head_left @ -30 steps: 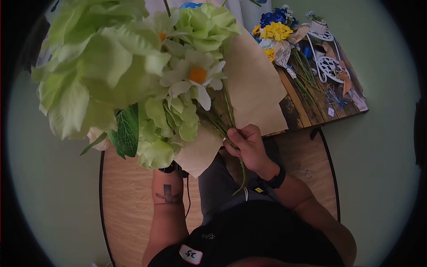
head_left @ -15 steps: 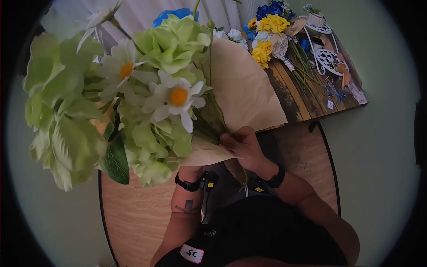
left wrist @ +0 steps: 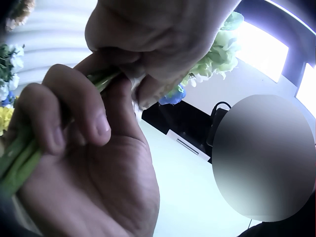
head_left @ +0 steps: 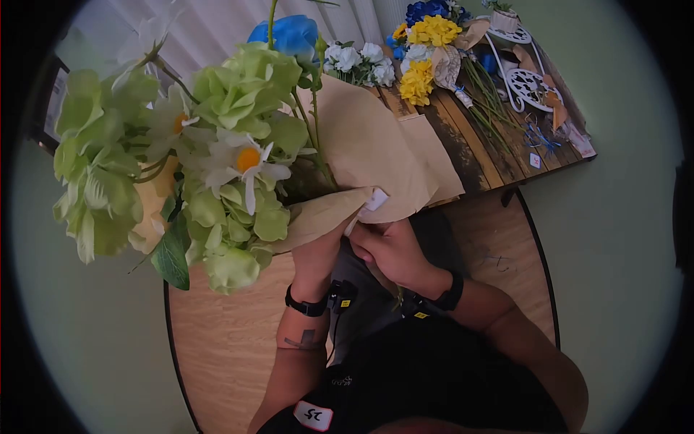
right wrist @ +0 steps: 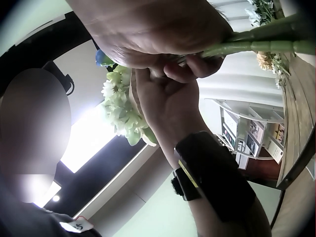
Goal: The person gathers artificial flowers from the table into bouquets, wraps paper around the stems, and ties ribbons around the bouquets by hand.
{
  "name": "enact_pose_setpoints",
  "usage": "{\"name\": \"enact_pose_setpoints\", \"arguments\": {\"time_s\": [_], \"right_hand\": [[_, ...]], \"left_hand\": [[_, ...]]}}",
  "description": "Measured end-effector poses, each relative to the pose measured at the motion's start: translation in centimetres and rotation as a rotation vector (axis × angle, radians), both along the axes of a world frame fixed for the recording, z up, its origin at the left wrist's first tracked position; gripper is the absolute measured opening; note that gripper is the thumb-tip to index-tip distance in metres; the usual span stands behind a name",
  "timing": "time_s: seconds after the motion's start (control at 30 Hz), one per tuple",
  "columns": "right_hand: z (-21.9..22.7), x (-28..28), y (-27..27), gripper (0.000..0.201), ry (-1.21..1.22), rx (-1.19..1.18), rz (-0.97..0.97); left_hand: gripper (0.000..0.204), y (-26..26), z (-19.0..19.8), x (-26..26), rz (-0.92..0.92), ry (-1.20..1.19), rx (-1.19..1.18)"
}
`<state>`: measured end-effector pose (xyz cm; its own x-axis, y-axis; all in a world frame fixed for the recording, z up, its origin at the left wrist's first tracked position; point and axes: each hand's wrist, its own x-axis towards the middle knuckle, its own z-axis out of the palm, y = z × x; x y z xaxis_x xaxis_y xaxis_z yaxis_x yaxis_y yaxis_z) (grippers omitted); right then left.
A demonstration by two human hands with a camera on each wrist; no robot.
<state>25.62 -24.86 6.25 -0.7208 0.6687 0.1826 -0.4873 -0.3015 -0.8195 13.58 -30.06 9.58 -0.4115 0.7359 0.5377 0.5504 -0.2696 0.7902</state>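
My right hand [head_left: 396,249] is curled firmly round the slim green plastic-looking stems [left wrist: 20,165], their tails running out below its little-finger side. My left hand [head_left: 318,253] is curled in just beside it, nearer the blooms, its fingers seemingly round the same neck; the brown paper hides part of that grip.

To gather this well, I'd let one hand bear the weight while the other draws the matte brown kraft paper [head_left: 376,159] snug at the neck, pinching firmly, since such paper creases easily and may spring back.

Beyond my left hand spread ruffled pale-green fabric-like blooms [head_left: 249,87], a flat-petalled white daisy with an orange dome [head_left: 248,160] and a cupped, smooth blue bloom [head_left: 285,36]. That side looks top-heavy, so I should tilt it gently. A small white tab [head_left: 377,200] sits on the paper just above my right thumb.
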Motion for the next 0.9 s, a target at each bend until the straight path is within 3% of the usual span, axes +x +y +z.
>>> {"name": "enact_pose_setpoints", "arguments": {"time_s": [0.07, 0.13, 0.17, 0.2, 0.23, 0.27, 0.3, 0.33, 0.37, 0.4, 0.43, 0.47, 0.5, 0.53, 0.57, 0.63, 0.67, 0.73, 0.77, 0.8, 0.83, 0.9], "right_hand": [[-0.1, 0.0, -0.4, 0.014, 0.027, 0.059, -0.048], [0.1, 0.8, 0.2, 0.014, -0.015, 0.068, 0.017], [0.2, 1.3, 0.5, 0.014, -0.055, 0.077, 0.082], [0.1, 1.8, 0.8, 0.014, -0.058, 0.076, 0.086], [0.2, 2.2, 1.0, 0.024, -0.050, 0.283, -0.026], [0.3, 2.4, 1.2, 0.035, -0.042, 0.489, -0.138], [0.7, 2.6, 1.3, 0.035, -0.048, 0.487, -0.134], [1.2, 2.8, 1.3, 0.037, -0.063, 0.696, -0.290], [1.5, 2.9, 1.5, 0.040, -0.074, 0.908, -0.447], [1.4, 3.4, 1.9, 0.043, -0.073, 0.850, -0.383], [1.8, 3.9, 1.6, 0.042, 0.019, 0.448, -0.298], [2.4, 4.4, 1.2, 0.040, 0.107, 0.047, -0.206], [1.3, 4.5, 2.2, 0.035, 0.070, -0.039, -0.234], [1.3, 4.5, 2.3, 0.035, 0.070, -0.033, -0.230], [1.6, 4.6, 2.3, 0.033, 0.080, -0.062, -0.314], [2.4, 5.0, 2.3, 0.030, 0.093, -0.085, -0.394], [2.8, 5.6, 2.3, 0.032, 0.117, -0.078, -0.393], [3.7, 6.4, 2.2, 0.035, 0.143, -0.068, -0.395], [4.1, 6.8, 1.9, 0.039, 0.108, 0.094, -0.395], [4.3, 7.2, 1.8, 0.044, 0.074, 0.257, -0.396], [4.3, 7.6, 2.1, 0.044, 0.080, 0.267, -0.401], [4.4, 8.2, 2.7, 0.058, 0.162, 0.523, -0.303]], "left_hand": [[0.016, -0.1, 0.0, -0.3, 0.004, 0.132, 0.031], [0.024, -0.6, -0.2, -0.8, -0.152, -0.453, -0.088], [0.024, -0.7, -0.3, -0.9, -0.149, -0.456, -0.088], [0.022, -0.8, -0.4, -0.9, -0.063, -0.271, -0.151], [0.022, -0.8, -0.3, -1.0, 0.021, -0.086, -0.213], [0.022, -0.8, -0.7, -1.3, 0.024, -0.091, -0.215], [0.023, -0.8, -1.3, -1.9, 0.012, 0.148, -0.135], [0.025, -0.9, -1.9, -2.3, -0.001, 0.385, -0.056], [0.025, -1.0, -2.5, -2.6, 0.001, 0.380, -0.058], [0.026, -0.9, -2.9, -3.0, -0.018, 0.177, -0.060], [0.028, -0.8, -3.3, -3.2, -0.036, -0.024, -0.058], [0.028, -1.0, -3.0, -3.2, -0.033, -0.026, -0.053], [0.029, -1.2, -2.6, -3.1, 0.004, 0.244, -0.066], [0.030, -1.3, -2.3, -3.1, 0.042, 0.516, -0.079], [0.030, -1.2, -2.4, -3.2, 0.047, 0.515, -0.075], [0.032, -1.1, -2.7, -3.3, -0.133, 0.164, -0.108], [0.032, -1.1, -2.6, -3.3, -0.131, 0.165, -0.104], [0.017, -1.2, -1.8, -3.4, -0.003, 0.728, -0.016], [0.017, -1.2, -1.2, -3.0, -0.003, 0.731, -0.008], [0.020, -1.2, -0.4, -2.3, -0.117, 0.378, -0.105], [0.022, -1.1, 0.0, -2.0, -0.231, 0.025, -0.197], [0.020, -0.9, -0.4, -2.5, -0.295, 0.071, -0.138]]}}
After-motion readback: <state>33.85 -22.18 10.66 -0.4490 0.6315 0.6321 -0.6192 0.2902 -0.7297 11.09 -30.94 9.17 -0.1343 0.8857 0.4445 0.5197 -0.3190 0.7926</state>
